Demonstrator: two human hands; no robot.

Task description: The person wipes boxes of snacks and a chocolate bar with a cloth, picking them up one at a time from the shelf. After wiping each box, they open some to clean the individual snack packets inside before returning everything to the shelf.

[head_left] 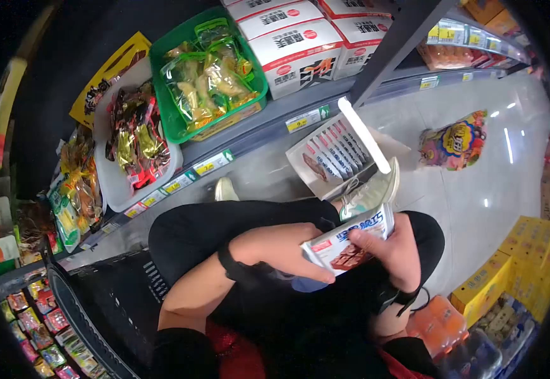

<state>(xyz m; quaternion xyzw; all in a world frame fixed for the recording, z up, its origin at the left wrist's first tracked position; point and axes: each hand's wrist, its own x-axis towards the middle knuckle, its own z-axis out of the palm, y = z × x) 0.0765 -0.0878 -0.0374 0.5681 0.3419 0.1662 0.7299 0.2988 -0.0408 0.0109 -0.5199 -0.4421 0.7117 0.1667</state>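
Observation:
Between my two hands is a white snack packet (346, 251) with blue lettering and a picture of brown chocolate-like pieces, tilted in front of my knees. It may be a small stack, since its edge looks thick. My left hand (284, 246) grips its left end. My right hand (396, 249) holds the right end, thumb lying across the front and fingers hidden behind. Just beyond stands an opened white carton (306, 172) on the floor, its flap (365, 136) raised. Inside is a row of packets (337, 148) with similar blue lettering.
Shelf edge (240, 148) with price tags crosses ahead, bearing a green basket (259, 104), a white tub (114, 189) of wrapped snacks and white boxes (294, 47). A colourful bag (455, 142) lies on the floor. Yellow boxes (490, 284) and orange bottles (439, 325) stand at right.

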